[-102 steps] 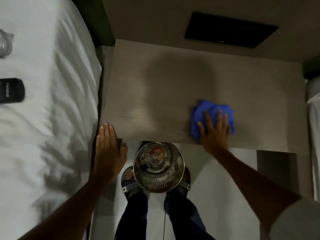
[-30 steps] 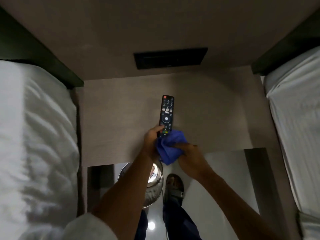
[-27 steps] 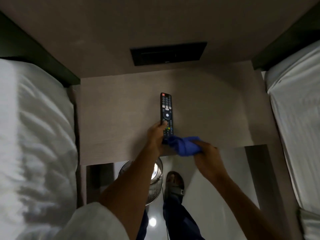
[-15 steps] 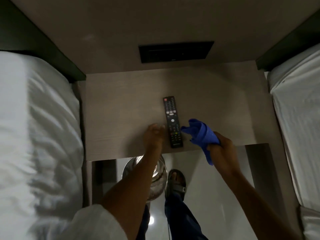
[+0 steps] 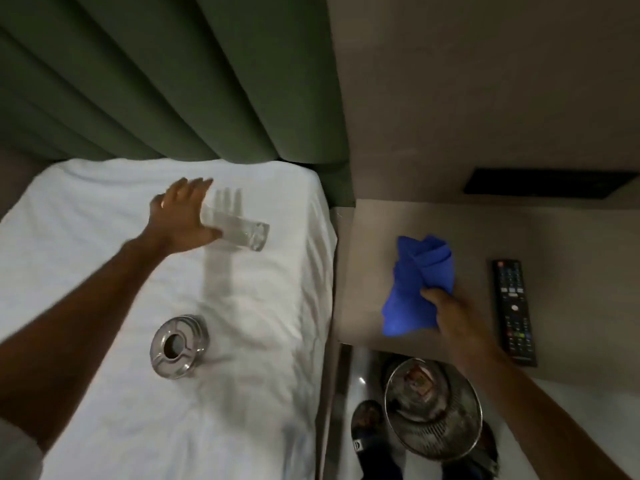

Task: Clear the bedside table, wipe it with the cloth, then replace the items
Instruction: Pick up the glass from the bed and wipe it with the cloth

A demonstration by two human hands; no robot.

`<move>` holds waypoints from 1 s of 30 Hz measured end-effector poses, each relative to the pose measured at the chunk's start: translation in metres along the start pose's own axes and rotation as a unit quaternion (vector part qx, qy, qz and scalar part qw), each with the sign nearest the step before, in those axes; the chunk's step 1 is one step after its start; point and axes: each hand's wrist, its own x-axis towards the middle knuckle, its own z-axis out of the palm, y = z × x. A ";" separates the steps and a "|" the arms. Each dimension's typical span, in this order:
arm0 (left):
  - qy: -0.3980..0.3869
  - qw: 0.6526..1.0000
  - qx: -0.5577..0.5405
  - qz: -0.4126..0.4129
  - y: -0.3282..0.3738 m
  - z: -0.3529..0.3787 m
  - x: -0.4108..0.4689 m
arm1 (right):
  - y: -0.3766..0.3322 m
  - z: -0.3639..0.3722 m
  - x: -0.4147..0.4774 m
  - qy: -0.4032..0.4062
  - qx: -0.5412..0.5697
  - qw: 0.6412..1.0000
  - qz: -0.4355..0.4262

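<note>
A white-sheeted bed (image 5: 104, 258) fills the left half of the frame, backed by a green, vertically channelled padded headboard (image 5: 166, 74) across the upper left. At centre right stands the pale wood-grain bedside table (image 5: 367, 258), its top seen from above.

The left hand (image 5: 181, 216) is stretched out over the bed in the upper-left centre of the frame, fingers spread and unclenched, with the thumb laid against the near end of a clear drinking glass (image 5: 239, 231) that lies on its side on the sheet. Whether the glass is actually gripped cannot be told; the hand is seen spread wide, not closed around it. Lower on the bed, at lower-left centre, a round silver metal ashtray (image 5: 179, 346) with a dark central hole is seen resting on the sheet, well apart from the glass.

The right hand (image 5: 450, 313) is found at right of centre, clenched on a crumpled bright blue cloth (image 5: 417, 282), which is held over the left part of the table top; whether the cloth touches the surface cannot be told. Just to the right of that hand, a long black remote control (image 5: 514, 311) with coloured buttons is laid flat on the table, lengthwise toward the wall.

Below the table's front edge, at lower right, a round perforated metal waste bin (image 5: 433, 408) is seen on the glossy floor, with some litter inside. A dark sandalled foot (image 5: 363, 431) is visible just to its left.
</note>
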 end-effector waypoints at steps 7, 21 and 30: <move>0.017 0.993 0.068 0.097 -0.002 0.034 0.014 | -0.019 0.070 -0.013 -0.040 -0.032 0.994 -0.098; -0.039 0.889 -0.446 0.098 0.135 0.075 -0.105 | -0.022 0.056 0.005 -0.116 0.205 0.971 -0.033; -0.047 0.904 -0.424 -0.016 0.217 0.078 -0.113 | 0.009 0.066 -0.028 0.029 0.048 0.984 -0.167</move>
